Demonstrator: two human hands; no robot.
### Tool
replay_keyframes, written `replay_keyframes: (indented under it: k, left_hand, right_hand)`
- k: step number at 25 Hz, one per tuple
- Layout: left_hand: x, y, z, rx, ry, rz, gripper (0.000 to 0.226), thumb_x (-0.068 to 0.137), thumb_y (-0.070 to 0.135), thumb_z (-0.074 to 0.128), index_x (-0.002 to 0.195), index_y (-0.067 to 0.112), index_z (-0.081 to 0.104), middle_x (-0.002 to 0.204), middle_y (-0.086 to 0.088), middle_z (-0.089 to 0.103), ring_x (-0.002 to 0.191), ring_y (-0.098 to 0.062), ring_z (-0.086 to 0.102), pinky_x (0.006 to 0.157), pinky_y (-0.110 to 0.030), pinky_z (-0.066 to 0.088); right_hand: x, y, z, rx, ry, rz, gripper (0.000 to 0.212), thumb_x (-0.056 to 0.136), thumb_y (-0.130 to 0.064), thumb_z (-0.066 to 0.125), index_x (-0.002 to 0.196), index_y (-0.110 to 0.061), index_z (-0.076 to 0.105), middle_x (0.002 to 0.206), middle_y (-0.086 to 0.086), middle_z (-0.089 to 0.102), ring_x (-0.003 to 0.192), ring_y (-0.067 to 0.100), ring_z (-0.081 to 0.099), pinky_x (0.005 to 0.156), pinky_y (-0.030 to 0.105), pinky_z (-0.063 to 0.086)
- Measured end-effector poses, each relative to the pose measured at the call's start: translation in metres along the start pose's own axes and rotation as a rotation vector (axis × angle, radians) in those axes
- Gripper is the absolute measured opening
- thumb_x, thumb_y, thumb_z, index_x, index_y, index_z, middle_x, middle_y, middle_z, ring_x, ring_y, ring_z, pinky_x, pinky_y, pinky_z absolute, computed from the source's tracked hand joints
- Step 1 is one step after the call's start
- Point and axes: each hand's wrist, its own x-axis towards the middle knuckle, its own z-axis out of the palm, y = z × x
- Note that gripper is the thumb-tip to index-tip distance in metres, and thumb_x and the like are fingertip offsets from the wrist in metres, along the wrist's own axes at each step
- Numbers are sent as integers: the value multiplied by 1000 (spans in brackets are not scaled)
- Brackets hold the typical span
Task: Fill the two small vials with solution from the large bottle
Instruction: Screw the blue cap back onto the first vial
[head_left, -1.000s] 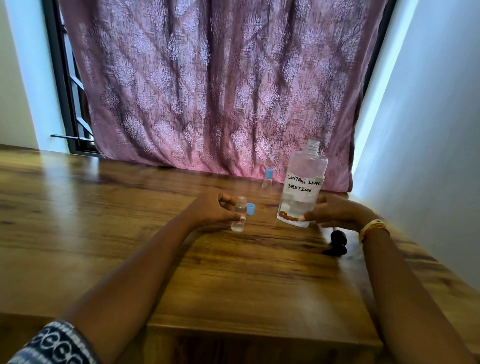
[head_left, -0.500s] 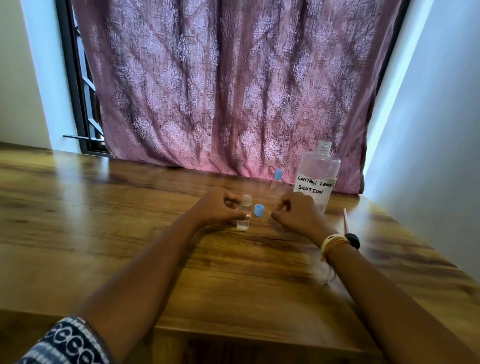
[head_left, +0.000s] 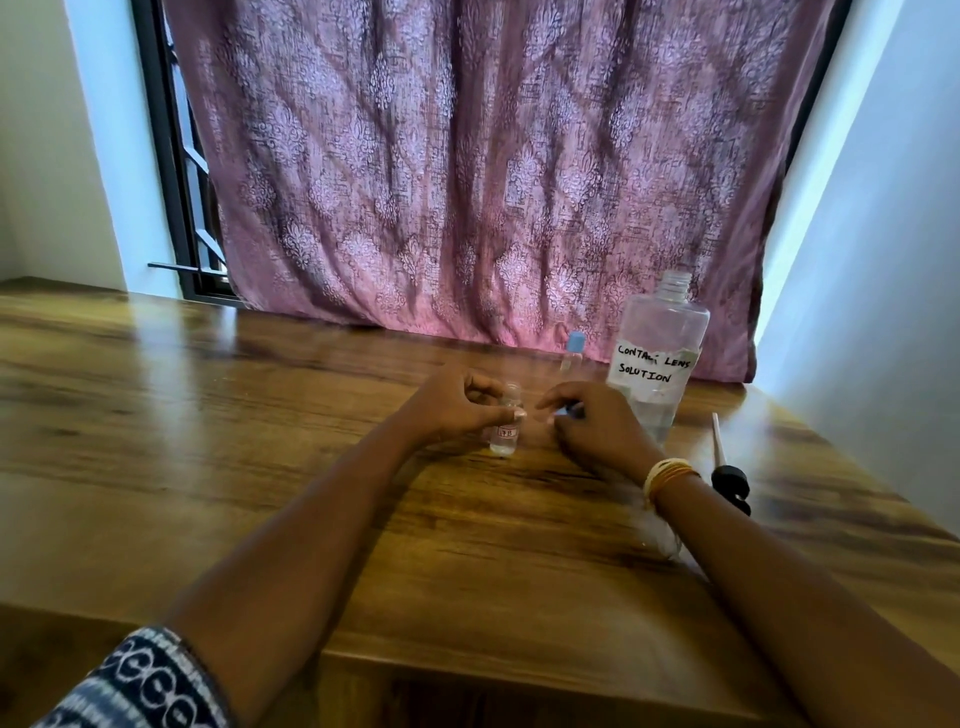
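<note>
Vial (head_left: 505, 423), uncapped and holding some clear liquid, stands at centre frame on the wooden table (head_left: 260, 467), pinched near its label by the thumb and fingers of the left hand (head_left: 457, 402). Just right of it, the right hand (head_left: 592, 423) curls its fingertips round something small, probably the blue cap, though blur hides it. Behind sits a second vial (head_left: 571, 356), already capped, and the large bottle (head_left: 657, 358) stands open at right of centre. Risks as I judge them: pressing the cap on crooked could tip the light vial and spill it; a careless right wrist could knock the open bottle or the dropper (head_left: 727, 467) lying at right.
</note>
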Motion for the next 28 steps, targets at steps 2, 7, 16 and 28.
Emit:
replay_keyframes:
  k: [2, 7, 16, 28]
  left_hand:
    - [0, -1, 2, -34, 2, 13, 18, 69, 33, 81, 86, 33, 76, 92, 2, 77, 86, -10, 72, 89, -43, 56]
    - [0, -1, 9, -81, 10, 39, 17, 74, 21, 80, 90, 27, 76, 92, -2, 77, 84, -9, 69, 86, -39, 56]
    - [-4, 6, 16, -160, -28, 32, 17, 78, 12, 76, 95, 11, 74, 84, -3, 76, 71, -3, 69, 67, -17, 54]
    - [-4, 3, 16, -113, -16, -17, 21, 69, 20, 84, 88, 14, 77, 85, -4, 77, 77, -11, 70, 73, -28, 57]
  right_hand:
    - [0, -3, -2, 302, 34, 104, 14, 88, -3, 61, 89, -12, 73, 94, 16, 72, 70, 19, 65, 64, 22, 55]
    - [0, -13, -1, 651, 92, 205, 15, 79, -3, 74, 93, -1, 71, 92, 23, 70, 81, 29, 67, 80, 40, 57]
    - [-6, -30, -6, 667, 161, -88, 18, 74, -2, 78, 74, -10, 62, 74, 7, 71, 75, 20, 71, 74, 28, 58]
    - [-11, -44, -21, 340, -65, -258, 33, 84, 8, 64, 114, -5, 67, 107, -1, 68, 97, -3, 65, 86, 13, 50]
